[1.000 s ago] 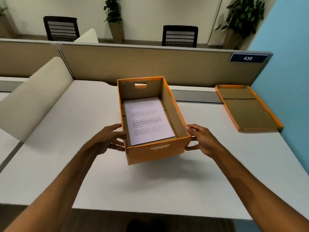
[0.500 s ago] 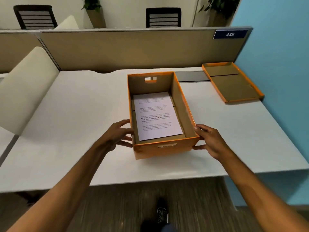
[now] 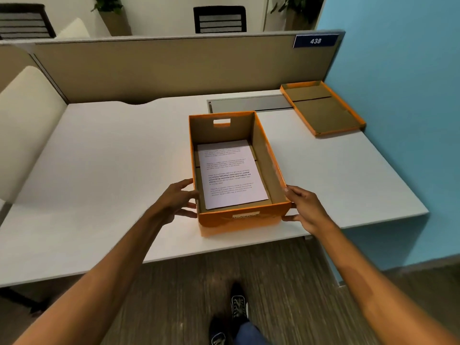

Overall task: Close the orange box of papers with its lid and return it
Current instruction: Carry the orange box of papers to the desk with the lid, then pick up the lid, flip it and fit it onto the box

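Observation:
The open orange box [image 3: 239, 220] sits on the white desk [image 3: 112, 170] near its front edge. A printed sheet on a stack of papers [image 3: 231, 174] lies flat inside it. My left hand [image 3: 176, 200] presses against the box's left wall at the near corner. My right hand [image 3: 305, 207] grips the right wall at the opposite near corner. The orange lid [image 3: 323, 113] lies upside down at the far right of the desk, against the blue wall [image 3: 410, 120], an arm's length beyond the box.
A beige partition [image 3: 161, 68] with a "438" sign closes the back of the desk. A cream side divider [image 3: 27, 125] stands on the left. A grey cable cover [image 3: 249, 103] lies behind the box. My shoe [image 3: 239, 305] is on the floor below the desk edge.
The box, carried tilted above the desk a second ago, has come down towards the front edge and now rests there. Both hands stay on its sides. The view has stepped back.

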Demonstrator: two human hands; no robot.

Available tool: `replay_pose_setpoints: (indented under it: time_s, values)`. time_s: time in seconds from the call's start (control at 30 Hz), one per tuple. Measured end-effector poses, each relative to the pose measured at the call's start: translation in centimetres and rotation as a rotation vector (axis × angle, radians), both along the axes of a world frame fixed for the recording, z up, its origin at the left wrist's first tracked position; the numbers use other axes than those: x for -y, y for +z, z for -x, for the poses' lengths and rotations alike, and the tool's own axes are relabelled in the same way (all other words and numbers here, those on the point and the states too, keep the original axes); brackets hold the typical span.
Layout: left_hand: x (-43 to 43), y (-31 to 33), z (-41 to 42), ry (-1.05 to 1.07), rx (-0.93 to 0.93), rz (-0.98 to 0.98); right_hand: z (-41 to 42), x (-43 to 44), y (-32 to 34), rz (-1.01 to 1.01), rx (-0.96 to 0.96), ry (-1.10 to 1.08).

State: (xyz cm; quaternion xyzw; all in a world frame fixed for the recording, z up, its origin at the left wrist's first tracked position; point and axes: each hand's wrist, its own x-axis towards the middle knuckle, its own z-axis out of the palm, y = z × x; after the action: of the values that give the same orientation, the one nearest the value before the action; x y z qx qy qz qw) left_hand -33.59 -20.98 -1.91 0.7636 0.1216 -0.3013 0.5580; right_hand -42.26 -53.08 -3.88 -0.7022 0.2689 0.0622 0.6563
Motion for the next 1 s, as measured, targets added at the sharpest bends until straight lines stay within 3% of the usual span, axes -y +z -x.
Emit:
replay_pose_setpoints:
  time_s: [0.3,0.43,0.5,0.6,1.0]
  values:
    - [1.0,0.3,0.5,0.055,0.092,-0.141,0.1,-0.2,0.3,0.098,-0.013,-0.011]
    - [2.3,1.1,0.6,-0.022,0.353,-0.446,0.0,-0.3,0.4,0.177,0.025,-0.034]
    - [3.2,1.7,0.7,-0.068,0.501,-0.494,-0.1,-0.1,0.6,0.211,0.052,-0.041]
    - [5.3,2.7,0.7,-0.149,0.642,-0.448,-0.6,0.7,1.3,0.265,0.093,-0.047]
    - [17.4,5.8,-3.9,-0.281,0.78,-0.253,-6.1,8.9,3.0,0.322,0.173,-0.087]
